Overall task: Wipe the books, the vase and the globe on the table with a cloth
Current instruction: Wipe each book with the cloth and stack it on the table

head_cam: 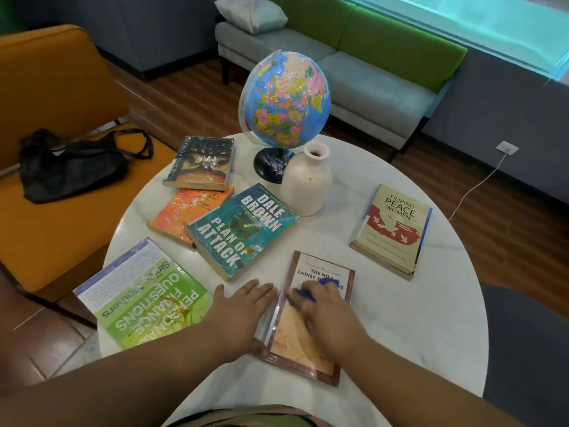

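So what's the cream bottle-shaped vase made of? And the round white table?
The cream bottle-shaped vase looks like matte ceramic: it has a smooth, dull surface, a thick rim and a few small specks. The round white table looks like polished marble, or maybe a marble-look top: it has faint grey veins and a soft sheen.

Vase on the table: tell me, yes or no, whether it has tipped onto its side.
No, the vase stands upright with its open mouth facing up, just in front of the globe.
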